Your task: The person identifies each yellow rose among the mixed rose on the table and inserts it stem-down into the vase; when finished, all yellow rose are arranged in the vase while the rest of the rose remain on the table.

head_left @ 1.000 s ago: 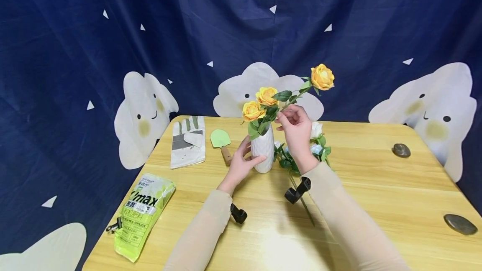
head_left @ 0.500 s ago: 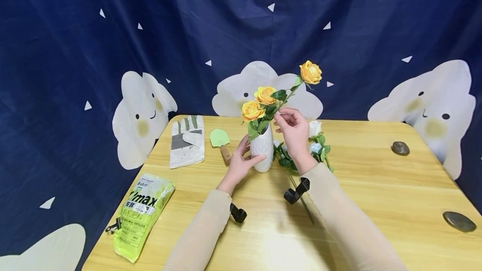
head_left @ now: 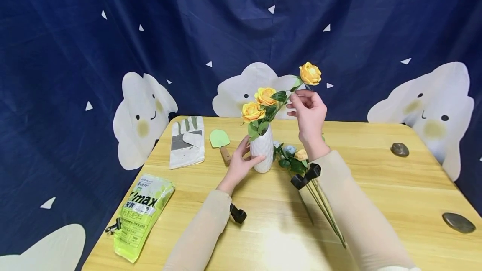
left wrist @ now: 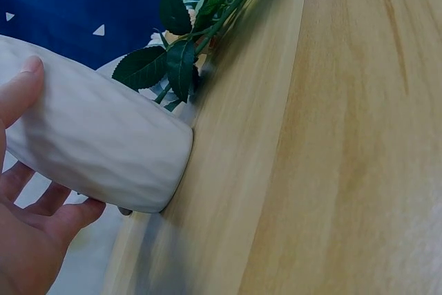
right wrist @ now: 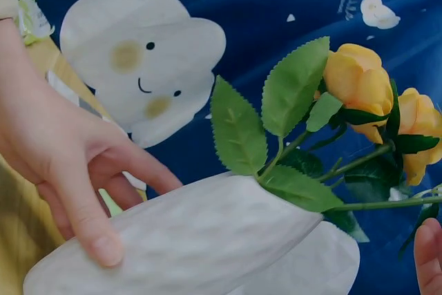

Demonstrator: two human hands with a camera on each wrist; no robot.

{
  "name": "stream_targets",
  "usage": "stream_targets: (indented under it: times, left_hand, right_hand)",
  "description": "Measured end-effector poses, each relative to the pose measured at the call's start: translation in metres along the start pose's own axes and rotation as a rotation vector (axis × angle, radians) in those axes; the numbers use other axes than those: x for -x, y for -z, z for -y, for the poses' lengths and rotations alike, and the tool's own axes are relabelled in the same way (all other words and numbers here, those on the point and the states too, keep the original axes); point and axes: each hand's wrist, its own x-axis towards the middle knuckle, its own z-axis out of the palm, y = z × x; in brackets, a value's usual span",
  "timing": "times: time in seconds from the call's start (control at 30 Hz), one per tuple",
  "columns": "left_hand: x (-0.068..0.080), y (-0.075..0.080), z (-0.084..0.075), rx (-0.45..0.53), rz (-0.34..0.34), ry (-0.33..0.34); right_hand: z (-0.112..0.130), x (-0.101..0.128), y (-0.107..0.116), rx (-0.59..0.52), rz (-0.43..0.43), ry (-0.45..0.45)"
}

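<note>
My left hand [head_left: 241, 163] grips a white textured vase [head_left: 262, 154] standing on the table, its thumb across the near side. Two yellow roses [head_left: 253, 112] with green leaves stand in the vase. A third, taller yellow rose [head_left: 310, 73] leans out to the right, its stem [right wrist: 387, 204] running into the mouth of the vase. My right hand [head_left: 312, 114] pinches that stem a little below the bloom, thumb and index finger together. Only a right fingertip [right wrist: 429, 253] shows at the edge of the right wrist view.
More flowers with blue and peach blooms [head_left: 301, 155] lie right of the vase, partly behind the right forearm. A white-grey glove [head_left: 187, 142], a green trowel [head_left: 220, 138] and a fertilizer bag [head_left: 144, 216] lie left. Dark stones [head_left: 400, 149] rest at the right.
The tall rose swings left and closer to the other blooms. My right hand then slides up and right along its stem, nearer the bloom. My left hand stays on the vase.
</note>
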Motion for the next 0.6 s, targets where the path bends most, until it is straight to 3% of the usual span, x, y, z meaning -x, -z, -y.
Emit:
stream_targets:
  times: [0.3,0.6]
  left_hand:
    - [0.001,0.000,-0.001,-0.003,0.005,0.013]
    - [0.000,0.001,0.000,-0.014,0.010,-0.009]
  right_hand:
    - [-0.005,-0.009,-0.011,0.087,0.116,-0.144]
    - [-0.013,-0.013,-0.016,0.231,0.257,-0.207]
